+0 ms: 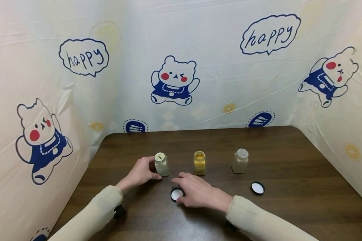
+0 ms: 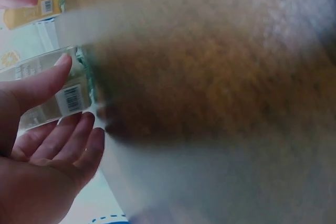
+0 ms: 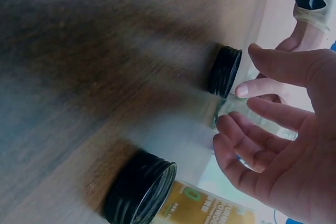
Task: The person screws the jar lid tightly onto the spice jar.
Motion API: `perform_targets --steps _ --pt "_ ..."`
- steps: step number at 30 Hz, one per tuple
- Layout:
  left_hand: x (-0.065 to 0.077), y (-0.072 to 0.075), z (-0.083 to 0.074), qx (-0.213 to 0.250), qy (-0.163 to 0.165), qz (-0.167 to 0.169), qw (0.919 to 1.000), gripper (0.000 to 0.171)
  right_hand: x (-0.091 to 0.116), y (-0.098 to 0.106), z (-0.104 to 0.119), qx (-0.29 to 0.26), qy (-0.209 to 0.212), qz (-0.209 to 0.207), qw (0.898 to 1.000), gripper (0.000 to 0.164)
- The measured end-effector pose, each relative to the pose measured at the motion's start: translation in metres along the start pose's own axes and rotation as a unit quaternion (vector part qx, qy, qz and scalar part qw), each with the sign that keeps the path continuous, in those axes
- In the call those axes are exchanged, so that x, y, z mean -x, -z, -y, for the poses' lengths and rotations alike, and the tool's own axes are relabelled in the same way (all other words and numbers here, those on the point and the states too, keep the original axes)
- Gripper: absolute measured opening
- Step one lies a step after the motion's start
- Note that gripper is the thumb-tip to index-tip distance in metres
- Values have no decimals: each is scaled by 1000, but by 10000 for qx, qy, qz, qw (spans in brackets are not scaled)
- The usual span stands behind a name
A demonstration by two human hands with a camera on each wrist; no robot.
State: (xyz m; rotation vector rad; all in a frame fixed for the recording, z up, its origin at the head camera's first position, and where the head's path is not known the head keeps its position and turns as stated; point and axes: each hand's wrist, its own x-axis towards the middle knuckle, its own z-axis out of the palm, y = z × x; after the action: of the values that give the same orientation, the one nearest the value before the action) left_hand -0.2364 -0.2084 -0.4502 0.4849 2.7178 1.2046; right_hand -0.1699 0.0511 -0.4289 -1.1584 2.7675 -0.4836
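A person in cream sleeves (image 1: 94,209) is working at a brown wooden table (image 1: 132,144), the left hand (image 1: 140,172) grasping a pale jar (image 1: 161,167) that is standing upright, closer to the table's left edge than to its right. The thumb is lying across 1 face of the glass while the other fingers (image 2: 59,140) are curling along the jar's side. The right hand (image 1: 196,190) is holding nothing, its fingers released and loosely bent beside a black lid (image 1: 177,194). The lid is lying white lining up, farther from the table's far edge than the pale jar; whether the thumb is touching its rim, the views are leaving unclear.

A yellow jar (image 1: 200,168) is standing uncapped near mid-table, and a shaker jar (image 1: 239,165), topped by a pierced cap, is standing nearest the right edge of the 3. A 2nd lid (image 3: 131,184) is resting by the yellow jar, while a 3rd lid (image 1: 257,188) is lying white side up toward the right edge. Beyond the far edge, a printed cloth (image 1: 217,90) is hanging, showing bears (image 1: 173,92) and "happy" bubbles (image 1: 84,57).
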Motion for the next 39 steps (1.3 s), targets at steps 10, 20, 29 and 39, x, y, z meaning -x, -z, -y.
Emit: perform_targets --steps 10,20,29,39 --pt "0 -1 5 335 -55 -53 9994 52 -2 -3 -2 141 127 97 9998 59" --pt "-1 1 3 260 -29 26 9997 59 -5 -3 -2 191 251 95 9995 53" --pt "-5 2 5 336 -138 138 9992 57 -8 -1 -1 210 260 158 9993 51" --pt "-5 2 6 469 -111 238 9986 58 -8 -2 1 301 220 168 9992 52"
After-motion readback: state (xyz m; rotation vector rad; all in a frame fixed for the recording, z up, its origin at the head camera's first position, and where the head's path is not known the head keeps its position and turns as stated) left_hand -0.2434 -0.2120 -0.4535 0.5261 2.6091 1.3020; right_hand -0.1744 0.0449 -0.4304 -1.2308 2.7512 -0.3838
